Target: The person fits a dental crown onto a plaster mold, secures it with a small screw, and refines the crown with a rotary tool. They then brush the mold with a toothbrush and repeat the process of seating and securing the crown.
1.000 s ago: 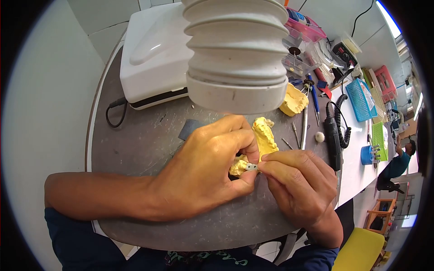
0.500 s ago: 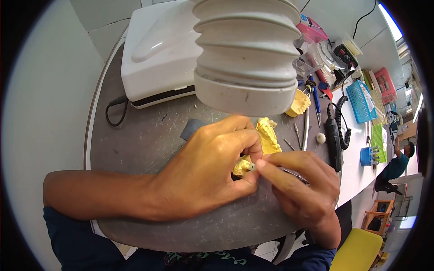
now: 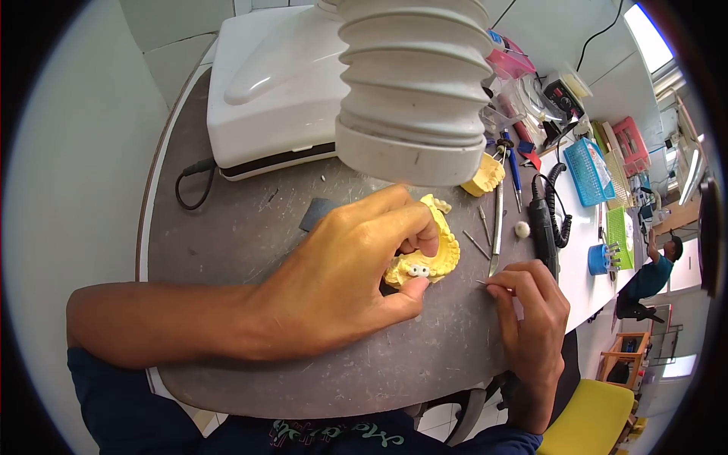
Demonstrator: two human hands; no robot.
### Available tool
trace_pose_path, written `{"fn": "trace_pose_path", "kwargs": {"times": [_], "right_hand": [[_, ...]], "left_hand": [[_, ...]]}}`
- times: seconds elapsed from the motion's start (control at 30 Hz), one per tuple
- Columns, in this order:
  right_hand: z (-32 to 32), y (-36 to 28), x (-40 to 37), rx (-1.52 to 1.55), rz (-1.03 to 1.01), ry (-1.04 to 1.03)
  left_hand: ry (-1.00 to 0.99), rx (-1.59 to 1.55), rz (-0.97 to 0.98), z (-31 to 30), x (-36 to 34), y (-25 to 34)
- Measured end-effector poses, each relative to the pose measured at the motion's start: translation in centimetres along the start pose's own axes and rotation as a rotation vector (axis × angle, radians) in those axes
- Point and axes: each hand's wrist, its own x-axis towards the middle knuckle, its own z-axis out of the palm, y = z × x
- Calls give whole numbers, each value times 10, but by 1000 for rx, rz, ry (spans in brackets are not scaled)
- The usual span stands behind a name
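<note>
Since the earlier frame, the right hand [image 3: 535, 311] had drawn back from the yellow dental model [image 3: 449, 258] to a spot well apart on its right, while the left hand [image 3: 356, 265] had stayed at the model. On the gray tabletop [image 3: 341, 379], the model lay partly under the left hand, with a white tooth piece [image 3: 418, 270] showing two dark spots on its near part. The left thumb touched the model's near edge and the forefinger curled above it; whether they gripped it could not be told. The right thumb and forefinger were pressed together, pinching a thin tool [image 3: 480, 282] whose tip poked out toward the model.

Several containers stood beyond, on the right. The blue basket [image 3: 579, 173] held something white, and the green basket [image 3: 616, 239] also had white stuff inside. Small pegs stood upright in the round blue holder [image 3: 597, 260]. A pink tub [image 3: 514, 64] at the back carried blue and white items too blurred to name. The white machine [image 3: 280, 91] was shut, its inside hidden. Near the hose [image 3: 413, 144] lay a second yellow model [image 3: 485, 177].
</note>
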Motion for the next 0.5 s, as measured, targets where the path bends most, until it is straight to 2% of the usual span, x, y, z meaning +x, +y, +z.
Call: {"fn": "trace_pose_path", "kwargs": {"times": [0.03, 0.1, 0.13, 0.23, 0.27, 0.37, 0.43, 0.5], "right_hand": [[1, 1, 0, -5, -6, 4], [4, 4, -1, 203, 85, 220], [-2, 1, 2, 202, 82, 220], [-21, -13, 21, 85, -91, 116], [-25, -16, 26, 81, -88, 117], [-32, -24, 39, 239, -54, 30], [-35, -24, 47, 254, -197, -58], [-32, -30, 55, 262, -228, -60]], "left_hand": [[5, 2, 6, 0, 0, 0], [-21, 9, -2, -1, -1, 1], [-18, 9, 0, -2, -1, 1], [-41, 11, -4, -4, -2, 1], [-48, 25, 3, -4, -2, 1], [-59, 41, -6, -4, -2, 2], [-61, 43, -23, -4, -1, 4], [-73, 29, -51, -4, -1, 4]]}}
